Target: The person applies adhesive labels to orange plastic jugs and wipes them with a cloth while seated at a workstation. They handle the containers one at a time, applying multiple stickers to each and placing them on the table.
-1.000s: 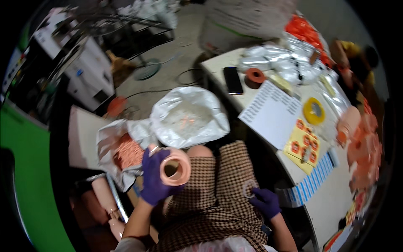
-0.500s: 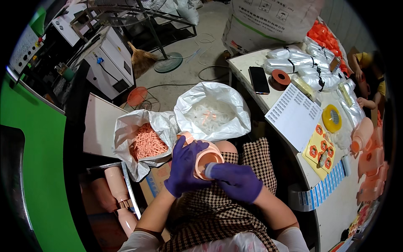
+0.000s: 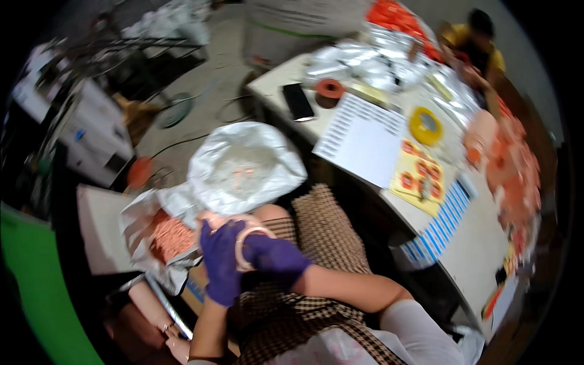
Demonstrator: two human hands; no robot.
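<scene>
One pink container [image 3: 248, 224], above the lap [image 3: 331, 231], is gripped around its side by the left hand [image 3: 220, 264]. The right hand [image 3: 275, 258] is at its mouth, fingers hidden; whether they hold anything cannot be told. Beyond, a white sack [image 3: 286, 173] stands left of the bench [image 3: 471, 261].

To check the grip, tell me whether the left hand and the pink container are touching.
Touching. The head view shows the gloved left hand wrapped against the side of the pink container.
</scene>
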